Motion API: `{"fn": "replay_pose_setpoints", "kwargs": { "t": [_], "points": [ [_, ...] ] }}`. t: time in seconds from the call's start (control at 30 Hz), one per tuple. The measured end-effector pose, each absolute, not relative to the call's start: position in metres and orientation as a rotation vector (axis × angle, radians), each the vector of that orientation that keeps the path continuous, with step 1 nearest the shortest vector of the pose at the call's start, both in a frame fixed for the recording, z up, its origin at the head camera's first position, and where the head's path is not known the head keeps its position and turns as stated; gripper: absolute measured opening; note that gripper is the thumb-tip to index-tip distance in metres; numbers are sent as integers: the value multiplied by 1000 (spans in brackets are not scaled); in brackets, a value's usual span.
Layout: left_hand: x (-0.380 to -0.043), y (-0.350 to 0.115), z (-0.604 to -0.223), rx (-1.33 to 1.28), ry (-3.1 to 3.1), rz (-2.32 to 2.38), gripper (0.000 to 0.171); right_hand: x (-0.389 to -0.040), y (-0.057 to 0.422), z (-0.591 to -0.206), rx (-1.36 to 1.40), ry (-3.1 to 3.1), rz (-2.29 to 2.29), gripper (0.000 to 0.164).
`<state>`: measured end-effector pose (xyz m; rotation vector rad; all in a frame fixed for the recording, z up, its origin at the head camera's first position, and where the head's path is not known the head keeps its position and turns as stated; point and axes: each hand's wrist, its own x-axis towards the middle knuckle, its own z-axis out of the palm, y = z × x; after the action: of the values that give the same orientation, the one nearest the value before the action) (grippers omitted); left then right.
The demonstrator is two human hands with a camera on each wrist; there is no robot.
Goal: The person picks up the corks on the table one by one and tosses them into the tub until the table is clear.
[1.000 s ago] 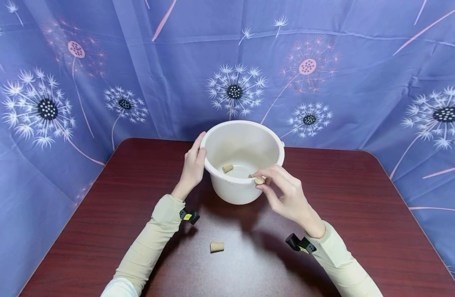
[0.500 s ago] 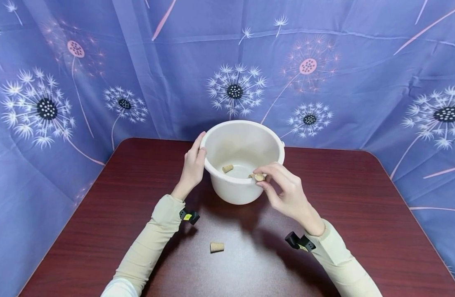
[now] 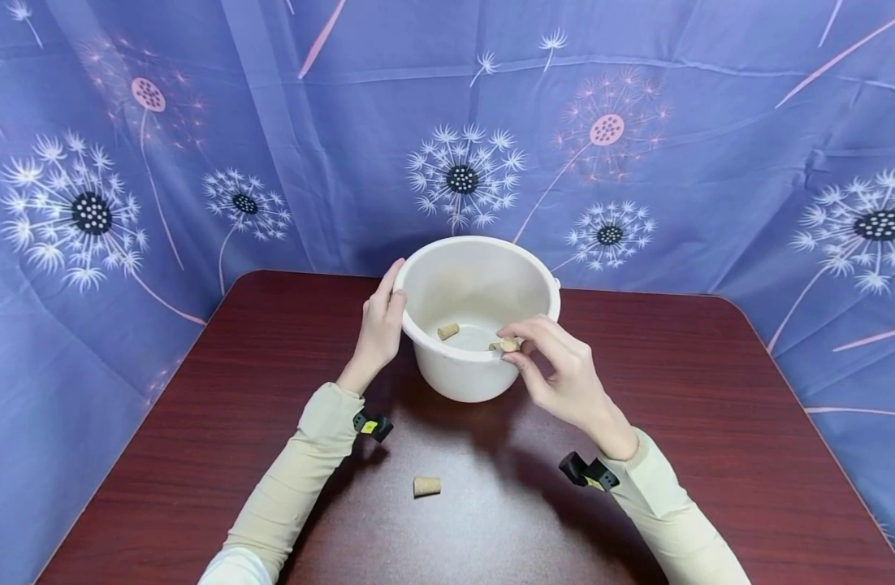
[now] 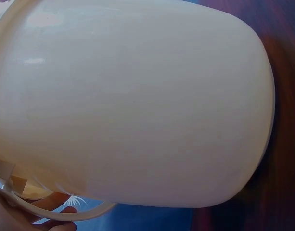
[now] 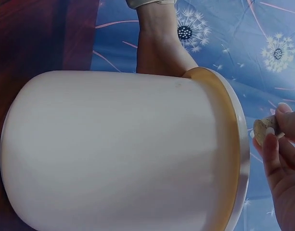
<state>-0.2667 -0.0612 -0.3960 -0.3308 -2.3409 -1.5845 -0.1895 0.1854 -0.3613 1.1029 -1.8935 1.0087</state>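
Observation:
A white plastic bucket (image 3: pixel 455 378) stands upright on the table. My left hand (image 3: pixel 377 329) grips its left side at the rim; in the left wrist view, fingers (image 4: pixel 56 201) curl by the bucket's handle (image 4: pixel 65 216). Over the near right rim, my right hand (image 3: pixel 564 374) pinches a tapered cork (image 3: pixel 509 345) between thumb and fingers. The right wrist view has this held cork (image 5: pixel 262 131) just beyond the rim. Inside the bucket, one cork (image 3: pixel 448 331) lies on the floor. A second piece of cork (image 3: pixel 494 347) shows beside the held one, partly hidden by the rim.
Another cork (image 3: pixel 426 486) lies on its side on the dark red wooden table (image 3: pixel 272 341), in front of the bucket. A blue cloth with dandelion prints (image 3: pixel 345 162) hangs behind and along both sides of the table.
My right hand has risen slightly at the rim, and the held cork has moved a little up and inward over the bucket. My left hand and the bucket have stayed put.

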Motion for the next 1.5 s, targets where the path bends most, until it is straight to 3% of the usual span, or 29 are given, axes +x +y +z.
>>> {"fn": "replay_pose_setpoints", "kwargs": {
  "t": [0.87,1.5],
  "points": [
    [-268,-62,-398,-341,-2326,-1586,54,-191,183,-359,1062,-1927,1061,24],
    [-267,-62,-397,-350,-2328,-1594,54,-195,182,-358,1014,-1930,1049,34]
  ]
}}
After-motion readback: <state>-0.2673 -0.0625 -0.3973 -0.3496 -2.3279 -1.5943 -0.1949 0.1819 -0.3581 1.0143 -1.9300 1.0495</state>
